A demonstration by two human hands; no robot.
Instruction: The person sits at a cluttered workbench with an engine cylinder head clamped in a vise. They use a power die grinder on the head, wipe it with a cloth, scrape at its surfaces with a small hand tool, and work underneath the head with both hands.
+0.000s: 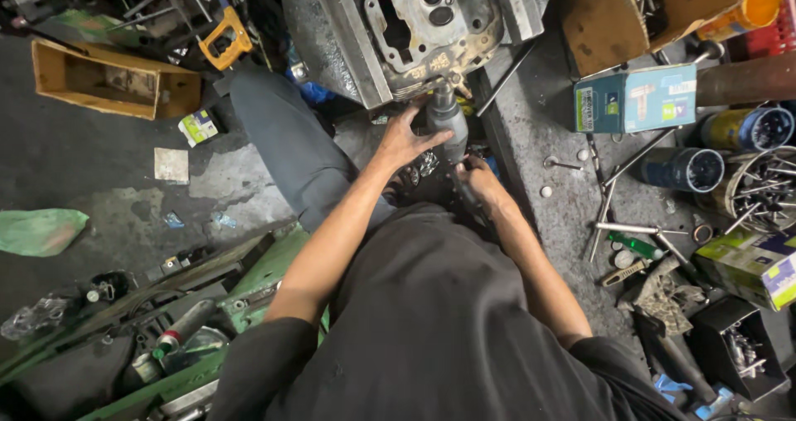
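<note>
- Grey power tool point(448, 118) upright, tip at lower edge of metal engine casting point(423, 23); cluttered bench point(531, 131) close on right, open floor left.
- Left hand point(404, 139) fingers wrapped round tool body.
- Right hand point(481, 180) closed on tool's lower end.

Two hands, left hand point(404, 141) and right hand point(479, 180), grip one grey power tool point(448, 122). Right of the right hand: one teal carton point(635, 98), two cans point(681, 169). Left of the left hand: one yellow-handled saw point(224, 42).

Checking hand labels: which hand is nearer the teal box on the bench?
Right. The right hand grips the tool's rear, on the side toward the teal box; the left hand is farther away.
</note>
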